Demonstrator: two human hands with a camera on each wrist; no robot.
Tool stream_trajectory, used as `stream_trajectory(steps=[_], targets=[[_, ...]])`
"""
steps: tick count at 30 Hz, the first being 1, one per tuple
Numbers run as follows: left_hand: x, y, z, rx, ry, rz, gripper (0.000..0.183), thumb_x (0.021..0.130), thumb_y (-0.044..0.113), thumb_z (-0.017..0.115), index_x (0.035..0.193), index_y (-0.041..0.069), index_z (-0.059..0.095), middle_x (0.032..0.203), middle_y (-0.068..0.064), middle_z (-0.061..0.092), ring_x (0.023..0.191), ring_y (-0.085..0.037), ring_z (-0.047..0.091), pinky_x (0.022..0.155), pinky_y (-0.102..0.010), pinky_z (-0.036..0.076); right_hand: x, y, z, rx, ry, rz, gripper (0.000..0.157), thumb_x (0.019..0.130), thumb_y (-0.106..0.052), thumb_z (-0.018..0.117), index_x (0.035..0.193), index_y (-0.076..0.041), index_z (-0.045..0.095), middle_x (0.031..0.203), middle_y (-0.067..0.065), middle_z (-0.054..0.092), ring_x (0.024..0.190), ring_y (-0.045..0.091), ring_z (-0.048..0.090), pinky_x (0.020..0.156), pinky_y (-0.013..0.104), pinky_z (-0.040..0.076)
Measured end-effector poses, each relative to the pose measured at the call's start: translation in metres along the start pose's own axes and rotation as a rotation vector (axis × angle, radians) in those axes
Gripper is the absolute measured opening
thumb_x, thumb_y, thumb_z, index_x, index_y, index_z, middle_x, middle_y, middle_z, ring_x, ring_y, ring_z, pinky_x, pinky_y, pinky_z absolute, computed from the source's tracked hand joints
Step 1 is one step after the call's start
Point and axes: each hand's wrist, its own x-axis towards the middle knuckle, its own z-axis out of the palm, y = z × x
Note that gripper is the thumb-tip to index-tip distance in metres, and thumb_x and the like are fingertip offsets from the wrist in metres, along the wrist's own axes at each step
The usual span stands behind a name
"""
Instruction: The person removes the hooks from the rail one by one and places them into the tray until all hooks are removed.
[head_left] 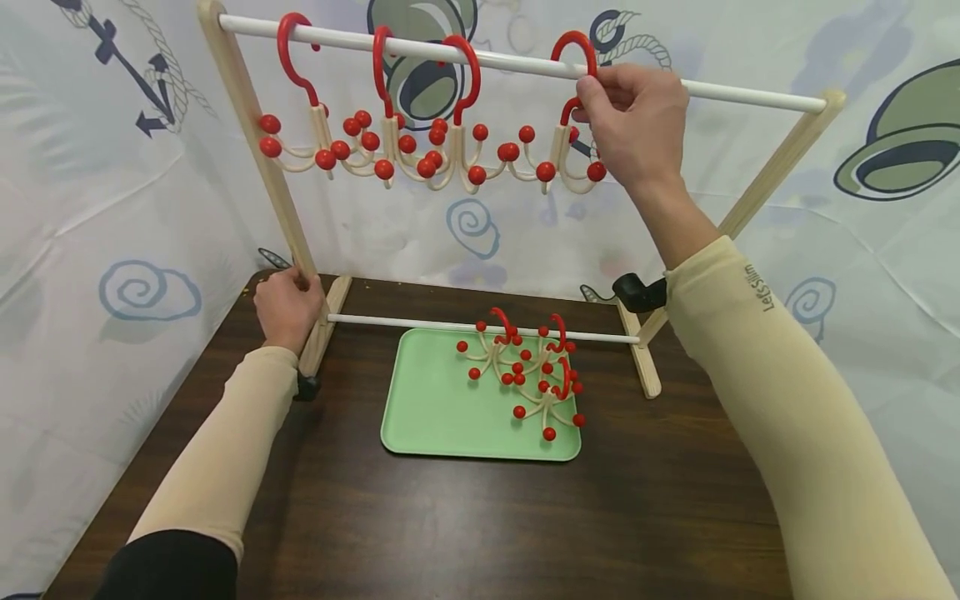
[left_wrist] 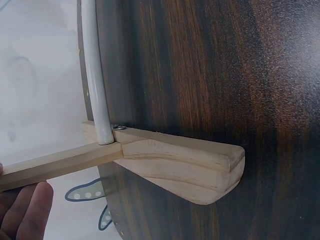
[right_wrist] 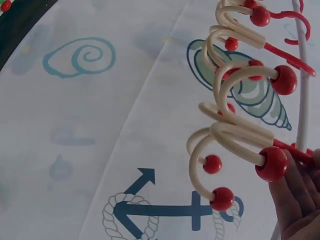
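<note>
My right hand (head_left: 641, 125) pinches the red hook of a hanger (head_left: 558, 150) with cream curved arms and red ball tips. That hook loops over the white top rod (head_left: 517, 62) of a wooden rack. Farther left, several similar hangers (head_left: 456, 146) hang from the same rod. My left hand (head_left: 288, 308) grips the rack's left wooden post (head_left: 281, 196) low down, near its foot (left_wrist: 185, 165). In the left wrist view, fingertips (left_wrist: 37, 215) show against that post. The right wrist view shows the pinched hanger's arms (right_wrist: 240, 140) hanging free, the fingers partly cut off.
On the dark wooden table (head_left: 450, 525) lies a green tray (head_left: 427, 417), with three more hangers (head_left: 547, 404) bunched at its right side. A white lower rod (head_left: 405, 321) crosses behind it. The rack's right post (head_left: 780, 175) stands beside my right forearm. A patterned sheet (head_left: 375, 225) hangs behind.
</note>
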Motion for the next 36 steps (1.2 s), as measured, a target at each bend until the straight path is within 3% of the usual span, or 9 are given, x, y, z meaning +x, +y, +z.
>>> stream_trajectory(steps=[11,17,22,27,31,36], targets=[[0.002,-0.003,0.004,-0.004,0.007,0.01,0.03,0.094,0.021,0.055,0.088,-0.003,0.071,0.085,-0.022,0.07,0.079,-0.042,0.066,0.074,-0.055,0.048,-0.011,-0.003,-0.015,0.145,0.163,-0.068,0.022,0.093,-0.02,0.067,0.109,-0.006,0.075,0.097,0.005,0.074,0.081,0.008,0.07,0.079,0.021,0.051],[0.003,-0.003,0.005,0.006,0.009,0.017,0.031,0.093,0.022,0.054,0.086,-0.003,0.07,0.084,-0.022,0.07,0.078,-0.042,0.066,0.073,-0.055,0.047,-0.031,-0.001,-0.022,0.103,0.205,-0.096,0.022,0.092,-0.024,0.068,0.105,-0.008,0.076,0.093,0.002,0.075,0.08,0.008,0.07,0.079,0.022,0.05],[0.002,-0.001,0.004,0.013,0.012,0.012,0.03,0.093,0.022,0.054,0.085,-0.003,0.07,0.084,-0.022,0.07,0.079,-0.043,0.065,0.074,-0.056,0.047,-0.059,0.0,-0.025,0.081,0.163,-0.077,0.023,0.091,-0.023,0.067,0.1,-0.005,0.077,0.087,0.004,0.075,0.075,0.01,0.068,0.073,0.023,0.047],[0.002,0.001,0.003,0.008,-0.008,0.006,0.031,0.093,0.022,0.054,0.088,-0.003,0.07,0.085,-0.022,0.07,0.08,-0.043,0.065,0.074,-0.056,0.047,-0.101,0.006,-0.022,0.088,0.067,-0.039,0.024,0.089,-0.024,0.069,0.099,-0.004,0.077,0.085,0.006,0.074,0.07,0.011,0.066,0.064,0.024,0.045],[0.002,0.001,0.003,0.01,-0.008,0.004,0.031,0.094,0.022,0.054,0.089,-0.003,0.07,0.086,-0.022,0.07,0.08,-0.043,0.065,0.074,-0.056,0.047,-0.137,0.011,-0.012,0.11,-0.024,-0.032,0.02,0.088,-0.023,0.072,0.096,-0.005,0.078,0.082,0.005,0.074,0.065,0.013,0.067,0.059,0.022,0.048],[0.002,0.0,0.003,0.006,0.0,0.008,0.031,0.093,0.022,0.054,0.088,-0.004,0.07,0.084,-0.023,0.07,0.078,-0.043,0.065,0.072,-0.055,0.047,-0.177,0.023,0.006,0.182,-0.116,-0.005,0.014,0.087,-0.018,0.073,0.094,-0.006,0.077,0.081,0.004,0.074,0.067,0.017,0.07,0.063,0.026,0.054]])
